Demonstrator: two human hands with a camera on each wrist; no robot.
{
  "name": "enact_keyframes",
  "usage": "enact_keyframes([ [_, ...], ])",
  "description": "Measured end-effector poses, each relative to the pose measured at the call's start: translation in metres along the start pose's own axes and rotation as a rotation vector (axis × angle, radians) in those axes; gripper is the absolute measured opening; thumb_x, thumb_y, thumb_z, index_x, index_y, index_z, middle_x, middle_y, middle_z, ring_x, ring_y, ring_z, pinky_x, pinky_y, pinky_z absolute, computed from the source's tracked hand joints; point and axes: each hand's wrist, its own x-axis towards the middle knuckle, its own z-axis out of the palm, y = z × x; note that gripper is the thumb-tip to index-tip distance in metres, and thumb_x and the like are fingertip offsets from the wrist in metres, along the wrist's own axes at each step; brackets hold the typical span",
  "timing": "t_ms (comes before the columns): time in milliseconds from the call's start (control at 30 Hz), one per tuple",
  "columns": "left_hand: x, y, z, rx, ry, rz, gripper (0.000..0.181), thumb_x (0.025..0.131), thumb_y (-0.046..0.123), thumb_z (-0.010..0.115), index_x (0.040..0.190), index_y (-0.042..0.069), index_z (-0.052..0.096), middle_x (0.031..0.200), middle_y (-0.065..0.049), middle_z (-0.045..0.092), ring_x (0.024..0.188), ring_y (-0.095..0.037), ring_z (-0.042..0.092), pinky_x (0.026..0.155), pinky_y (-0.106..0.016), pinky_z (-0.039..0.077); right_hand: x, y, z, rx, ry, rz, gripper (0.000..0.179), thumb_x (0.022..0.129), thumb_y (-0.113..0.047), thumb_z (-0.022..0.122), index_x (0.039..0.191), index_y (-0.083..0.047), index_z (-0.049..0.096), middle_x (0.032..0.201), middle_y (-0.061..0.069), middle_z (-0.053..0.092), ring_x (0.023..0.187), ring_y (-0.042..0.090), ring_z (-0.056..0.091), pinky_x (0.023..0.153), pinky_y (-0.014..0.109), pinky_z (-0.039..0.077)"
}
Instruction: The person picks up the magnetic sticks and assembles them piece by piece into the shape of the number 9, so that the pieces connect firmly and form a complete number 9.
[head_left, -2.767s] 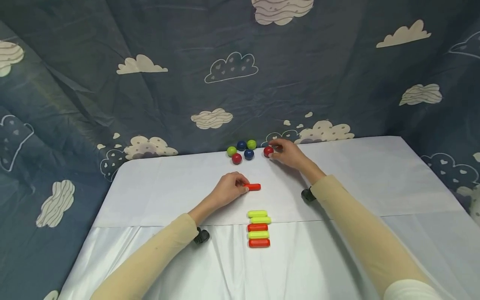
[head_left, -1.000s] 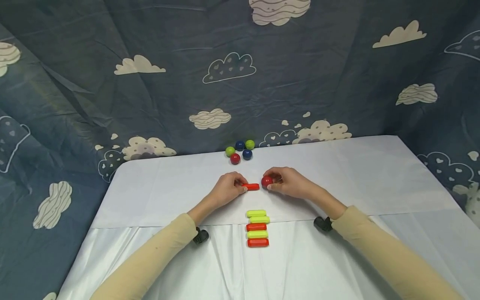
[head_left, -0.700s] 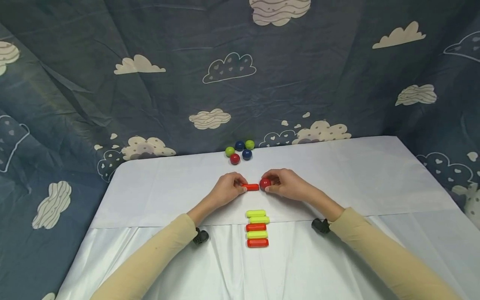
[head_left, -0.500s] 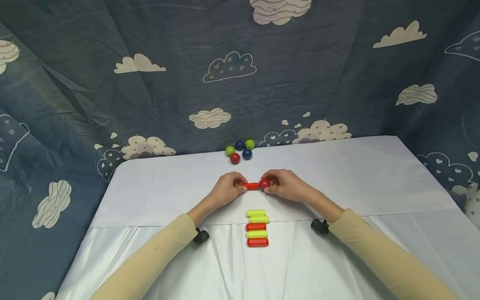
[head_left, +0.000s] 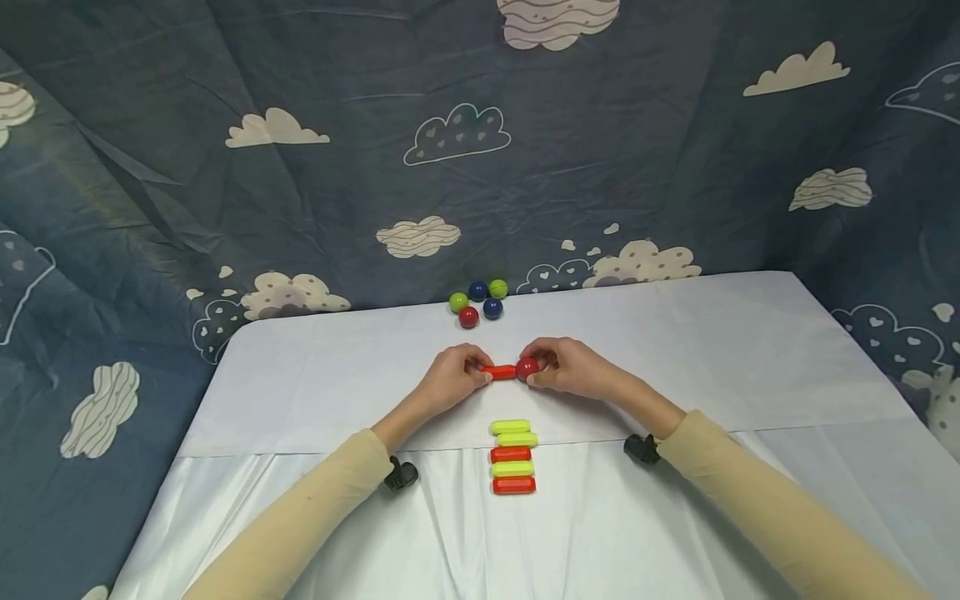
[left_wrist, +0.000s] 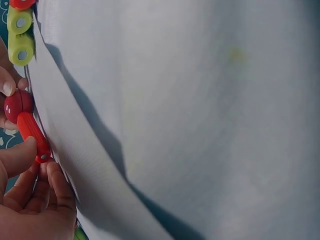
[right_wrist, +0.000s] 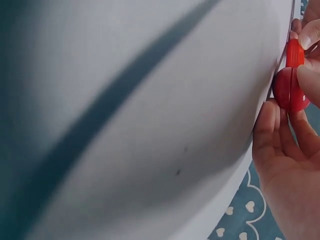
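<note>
In the head view my left hand [head_left: 453, 374] pinches a short red rod [head_left: 502, 372] by its left end. My right hand [head_left: 572, 367] holds a glossy red ball [head_left: 527, 368] between thumb and fingers. The ball touches the rod's right end, so both lie in one line just above the white cloth. In the left wrist view a small silver disc shows at the end of the rod [left_wrist: 35, 134] nearest the left fingers. The right wrist view shows a seam around the ball [right_wrist: 283, 89]; part of it is behind my thumb.
Nearer me lies a column of loose rods, yellow [head_left: 513, 439] and red [head_left: 513, 485]. Behind the hands sit several balls: red [head_left: 468, 317], blue [head_left: 492, 308] and green [head_left: 458, 302]. A dark cloud-print curtain [head_left: 360, 192] hangs behind the white-covered table [head_left: 675, 333].
My right hand has brought the red ball from the back of the table toward me and left, against the rod's end. My left hand has kept its pinch on the rod, nearly still.
</note>
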Motion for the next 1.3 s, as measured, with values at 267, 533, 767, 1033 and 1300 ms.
enact_keyframes([
  [267, 0.0, 0.002, -0.001, -0.018, -0.002, -0.021, 0.011, 0.091, 0.008, 0.07, 0.102, 0.007, 0.071, 0.088, -0.003, 0.061, 0.074, -0.017, 0.051, 0.067, -0.028, 0.042, 0.003, 0.001, -0.002, 0.004, -0.014, 0.029, 0.036, 0.083, -0.014, 0.079, 0.116, -0.008, 0.066, 0.096, 0.002, 0.064, 0.088, 0.02, 0.055, 0.078, 0.031, 0.05],
  [533, 0.0, 0.004, -0.002, -0.031, -0.017, -0.019, 0.012, 0.091, 0.009, 0.069, 0.103, 0.007, 0.071, 0.089, -0.003, 0.062, 0.075, -0.018, 0.053, 0.066, -0.026, 0.044, 0.002, 0.004, -0.003, 0.013, -0.019, 0.015, 0.036, 0.084, -0.014, 0.079, 0.116, -0.007, 0.066, 0.096, 0.001, 0.064, 0.087, 0.019, 0.056, 0.078, 0.031, 0.05],
  [767, 0.005, -0.001, -0.009, -0.04, 0.121, -0.013, 0.015, 0.093, 0.013, 0.068, 0.106, 0.006, 0.07, 0.091, -0.004, 0.062, 0.082, -0.019, 0.056, 0.07, -0.028, 0.049, 0.002, 0.004, -0.002, 0.009, -0.019, 0.013, 0.035, 0.084, -0.015, 0.078, 0.117, -0.009, 0.066, 0.096, 0.001, 0.064, 0.088, 0.019, 0.056, 0.077, 0.031, 0.051],
  [1033, 0.023, -0.007, -0.014, 0.0, 0.368, -0.031, 0.029, 0.09, 0.009, 0.072, 0.116, 0.002, 0.063, 0.105, -0.015, 0.061, 0.089, -0.024, 0.058, 0.079, -0.034, 0.05, 0.001, 0.003, -0.001, 0.021, -0.017, 0.03, 0.035, 0.085, -0.015, 0.078, 0.117, -0.009, 0.066, 0.098, 0.001, 0.064, 0.089, 0.019, 0.055, 0.077, 0.03, 0.051],
  [1300, 0.043, -0.008, -0.015, 0.093, 0.333, -0.064, 0.044, 0.088, 0.013, 0.075, 0.128, 0.006, 0.057, 0.108, -0.013, 0.06, 0.096, -0.025, 0.054, 0.085, -0.04, 0.046, -0.001, 0.002, -0.002, 0.013, -0.022, 0.018, 0.036, 0.085, -0.015, 0.077, 0.118, -0.009, 0.066, 0.098, 0.0, 0.064, 0.089, 0.019, 0.056, 0.078, 0.029, 0.051],
])
